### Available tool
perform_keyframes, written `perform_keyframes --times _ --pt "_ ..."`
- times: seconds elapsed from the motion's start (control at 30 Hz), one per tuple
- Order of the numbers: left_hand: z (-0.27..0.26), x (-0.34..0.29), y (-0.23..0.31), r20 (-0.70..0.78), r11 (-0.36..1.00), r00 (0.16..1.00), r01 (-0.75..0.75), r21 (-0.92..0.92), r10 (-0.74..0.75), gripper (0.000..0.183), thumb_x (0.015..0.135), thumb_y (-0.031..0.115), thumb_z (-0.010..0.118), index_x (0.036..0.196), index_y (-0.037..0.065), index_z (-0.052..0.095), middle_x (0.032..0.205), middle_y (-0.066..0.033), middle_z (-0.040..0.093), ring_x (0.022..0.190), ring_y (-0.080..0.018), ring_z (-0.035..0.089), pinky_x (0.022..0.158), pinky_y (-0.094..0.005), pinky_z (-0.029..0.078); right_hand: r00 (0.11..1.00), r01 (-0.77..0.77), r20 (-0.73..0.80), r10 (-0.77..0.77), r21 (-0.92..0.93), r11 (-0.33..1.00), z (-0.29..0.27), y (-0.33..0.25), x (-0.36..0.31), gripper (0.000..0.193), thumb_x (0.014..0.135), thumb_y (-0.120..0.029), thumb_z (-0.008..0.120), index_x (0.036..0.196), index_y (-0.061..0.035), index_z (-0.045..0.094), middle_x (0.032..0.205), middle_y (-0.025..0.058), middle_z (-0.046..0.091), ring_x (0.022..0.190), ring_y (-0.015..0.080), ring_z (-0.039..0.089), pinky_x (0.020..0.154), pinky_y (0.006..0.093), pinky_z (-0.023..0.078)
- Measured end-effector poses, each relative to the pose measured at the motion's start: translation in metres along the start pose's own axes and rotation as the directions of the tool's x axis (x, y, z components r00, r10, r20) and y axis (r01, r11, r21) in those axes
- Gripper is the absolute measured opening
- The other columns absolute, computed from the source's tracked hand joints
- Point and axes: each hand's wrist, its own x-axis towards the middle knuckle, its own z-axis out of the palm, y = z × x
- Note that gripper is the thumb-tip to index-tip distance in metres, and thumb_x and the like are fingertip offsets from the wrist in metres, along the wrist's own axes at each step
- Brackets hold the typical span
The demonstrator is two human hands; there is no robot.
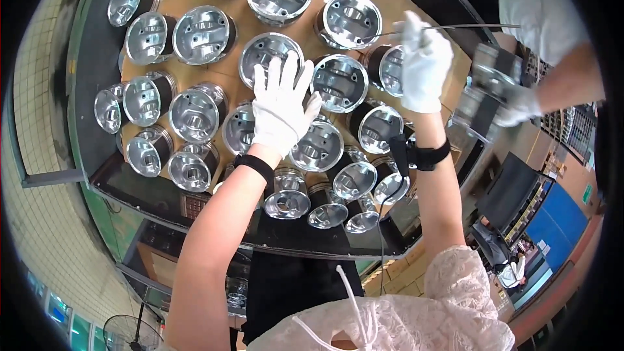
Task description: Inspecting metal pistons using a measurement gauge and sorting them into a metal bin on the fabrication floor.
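Several shiny metal pistons stand on a brown board, open ends up or tilted. My left hand (283, 107), in a white glove, lies with fingers spread over one piston (263, 45). Its fingertips touch the inside or rim; the exact contact is hidden. A thin dark metal rod (481, 26) is gripped in my right hand (426, 65), also gloved in white. One end of the rod reaches toward a piston (351, 21) at the far middle, and the other points off to the right. Just below my right hand sits a dark-skirted piston (392, 70).
At the right, a co-worker's gloved hand (520, 105) holds metal pistons (484, 91) close beside my right forearm. The worktable's dark raised edge (260, 237) runs along the near side. A black cord (381, 234) hangs from my right wrist band.
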Motion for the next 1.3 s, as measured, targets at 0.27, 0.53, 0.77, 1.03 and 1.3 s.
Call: perform_keyframes --times 0.27,0.53,0.77,1.03,1.3 --pt "0.000 0.002 0.002 0.013 1.000 1.000 0.008 -0.008 -0.008 0.068 0.091 0.042 0.064 0.150 0.012 0.051 0.152 -0.0196 0.048 0.136 -0.0424 0.044 0.118 -0.0648 0.025 0.988 0.153 0.035 -0.149 -0.182 0.971 0.029 0.031 0.004 0.026 0.090 -0.019 0.080 0.068 -0.0072 0.072 0.060 0.0122 0.063 0.051 0.0310 0.060 0.053 0.0399 0.047" --pt "0.004 -0.003 -0.003 -0.014 1.000 1.000 0.000 0.004 0.000 0.069 0.090 0.044 0.064 0.151 0.013 0.052 0.150 -0.0195 0.049 0.136 -0.0428 0.045 0.117 -0.0652 0.025 0.994 0.112 -0.025 -0.111 0.060 0.992 0.048 -0.003 0.025 0.031 0.088 -0.021 0.080 0.064 -0.0085 0.065 0.058 0.0110 0.058 0.053 0.0313 0.057 0.053 0.0407 0.045" --pt "0.004 0.001 0.001 -0.040 0.999 0.999 0.003 -0.045 -0.004 0.066 0.090 0.042 0.065 0.148 0.012 0.054 0.148 -0.0194 0.050 0.134 -0.0410 0.046 0.117 -0.0647 0.026 0.970 0.237 0.100 -0.223 -0.156 0.959 0.071 -0.010 0.025 0.026 0.088 -0.028 0.077 0.071 -0.0098 0.071 0.062 0.0115 0.062 0.059 0.0307 0.063 0.057 0.0428 0.050" --pt "0.003 -0.004 -0.004 -0.025 1.000 1.000 0.017 -0.011 -0.017 0.065 0.094 0.046 0.059 0.150 0.014 0.051 0.152 -0.0154 0.047 0.139 -0.0405 0.043 0.119 -0.0627 0.023 0.963 0.269 -0.024 -0.269 0.188 0.945 0.061 -0.072 0.051 0.037 0.092 -0.026 0.077 0.062 -0.0094 0.064 0.056 0.0123 0.056 0.050 0.0333 0.056 0.051 0.0408 0.045" --pt "-0.040 -0.033 -0.018 -0.155 0.977 0.984 0.059 -0.206 -0.092 0.055 0.089 0.029 0.067 0.138 0.008 0.059 0.141 -0.0205 0.055 0.135 -0.0449 0.047 0.116 -0.0605 0.031 0.953 0.261 0.142 -0.268 0.067 0.963 0.108 -0.050 0.038 0.035 0.094 -0.030 0.074 0.067 -0.0089 0.067 0.059 0.0118 0.060 0.056 0.0321 0.061 0.055 0.0410 0.049"
